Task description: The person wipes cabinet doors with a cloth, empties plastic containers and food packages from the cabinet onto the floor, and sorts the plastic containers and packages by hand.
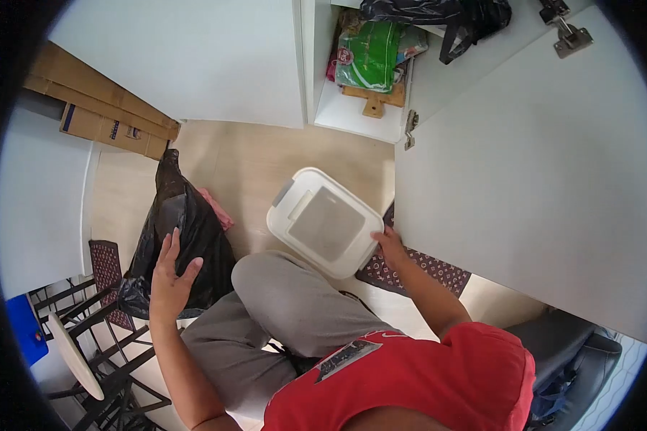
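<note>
My right hand [391, 246] grips the near right corner of a white plastic storage box [295, 243] with a lid that has a see-through middle and a grey latch at its far left end. The thumb lies over the lid's rim; the other fingers are mostly hidden under the edge. My left hand [170, 279] is raised with its fingers extended and the thumb apart, holding nothing. Below or beside it stands a full black plastic bag [201, 248]; I cannot tell whether the hand touches it.
An open cabinet door [532, 165] stands at the right. Inside the cabinet are a green package [374, 57], a wooden board [373, 106] and a black bag [453, 14]. Flattened cardboard [115, 133] leans at the left. A pink cloth [218, 210] lies by the bag, and a patterned mat [431, 273] nearby.
</note>
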